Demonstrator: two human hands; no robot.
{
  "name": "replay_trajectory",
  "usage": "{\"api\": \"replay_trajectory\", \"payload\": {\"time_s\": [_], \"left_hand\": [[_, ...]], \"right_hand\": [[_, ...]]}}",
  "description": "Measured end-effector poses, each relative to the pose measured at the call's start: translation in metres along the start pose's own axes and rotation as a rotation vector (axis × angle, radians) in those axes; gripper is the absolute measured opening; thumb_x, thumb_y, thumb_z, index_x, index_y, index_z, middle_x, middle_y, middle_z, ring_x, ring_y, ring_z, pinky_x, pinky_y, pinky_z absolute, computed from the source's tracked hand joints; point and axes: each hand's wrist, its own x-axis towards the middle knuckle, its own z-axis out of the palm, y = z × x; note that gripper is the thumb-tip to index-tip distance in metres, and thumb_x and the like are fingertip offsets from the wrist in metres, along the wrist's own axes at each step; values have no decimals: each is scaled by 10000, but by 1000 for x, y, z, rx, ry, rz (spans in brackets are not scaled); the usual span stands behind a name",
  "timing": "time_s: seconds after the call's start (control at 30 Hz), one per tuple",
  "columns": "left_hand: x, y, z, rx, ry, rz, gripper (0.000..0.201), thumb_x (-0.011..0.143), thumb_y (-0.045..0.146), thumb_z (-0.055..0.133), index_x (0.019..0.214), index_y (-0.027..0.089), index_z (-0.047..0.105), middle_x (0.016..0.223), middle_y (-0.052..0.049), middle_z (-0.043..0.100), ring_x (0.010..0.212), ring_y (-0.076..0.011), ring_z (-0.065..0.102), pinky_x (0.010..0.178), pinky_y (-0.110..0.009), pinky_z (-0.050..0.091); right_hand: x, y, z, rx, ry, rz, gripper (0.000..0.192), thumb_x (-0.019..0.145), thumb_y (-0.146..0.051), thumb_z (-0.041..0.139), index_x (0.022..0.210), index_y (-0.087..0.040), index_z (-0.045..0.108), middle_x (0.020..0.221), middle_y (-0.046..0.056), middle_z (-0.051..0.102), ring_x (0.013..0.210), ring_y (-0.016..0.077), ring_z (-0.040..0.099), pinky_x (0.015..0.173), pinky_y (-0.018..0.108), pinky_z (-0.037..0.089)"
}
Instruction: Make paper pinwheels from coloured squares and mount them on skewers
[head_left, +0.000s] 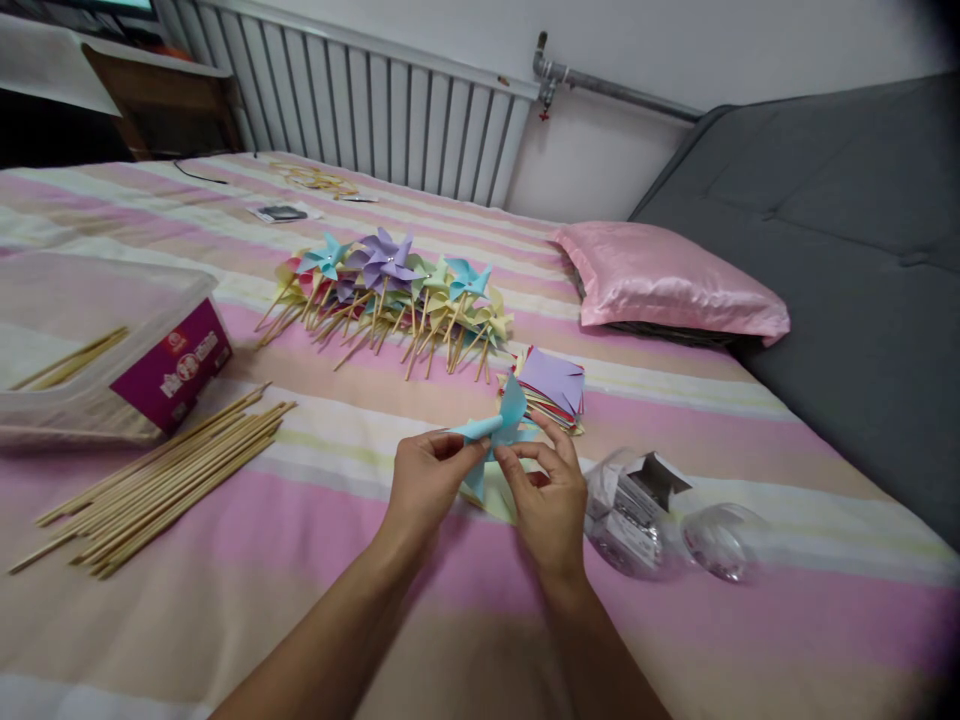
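Observation:
Between my two hands is a light blue paper pinwheel [512,403], its blades partly folded in toward the middle. My left hand [426,478] pinches it from the left, thumb against the centre. From the right, my right hand [550,495] grips it with thumb and fingers near the centre. The fingers hide whether a pin is there. Just below lies a pale yellow paper piece [497,495], partly covered by my hands. Beyond them sits a stack of slit paper squares [553,378], purple on top. No stick shows on the blue pinwheel.
Finished pinwheels on sticks [390,265] are heaped farther back. Loose wooden sticks [172,480] lie at left beside a clear plastic box [157,390]. A clear plastic jar [626,515] and a round clear lid [720,542] rest at right. A pink pillow [667,275] is behind.

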Motion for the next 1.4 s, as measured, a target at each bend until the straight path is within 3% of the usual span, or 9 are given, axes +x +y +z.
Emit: {"api": "replay_trajectory", "payload": {"time_s": [0.37,0.73,1.3,1.4], "left_hand": [[0,0,0,31,-24,30,178,553,288,773,527,132,691,490,19,571,477,-77,430,477,-197,329],[2,-6,-2,101,-54,91,160,601,293,741,666,147,747,605,-25,678,560,-126,539,554,-214,382],[2,-4,-2,134,-106,58,187,597,312,727,629,128,719,546,-10,603,506,-107,463,492,-217,328],[2,-2,-2,112,-116,21,208,601,311,719,542,123,653,491,16,530,471,-84,416,470,-209,297]], "right_hand": [[0,0,0,12,6,-9,202,750,-350,635,683,-162,666,1233,128,510,879,190,597,514,227,487],[1,0,-1,-6,-3,0,195,751,-345,632,684,-164,665,1212,128,519,916,207,590,492,218,479],[0,0,0,-20,18,-4,171,740,-315,633,654,-168,637,1179,123,533,981,224,567,482,212,471],[0,-1,0,-16,15,-22,178,742,-319,632,651,-167,643,1170,122,540,977,224,572,517,233,480]]}}
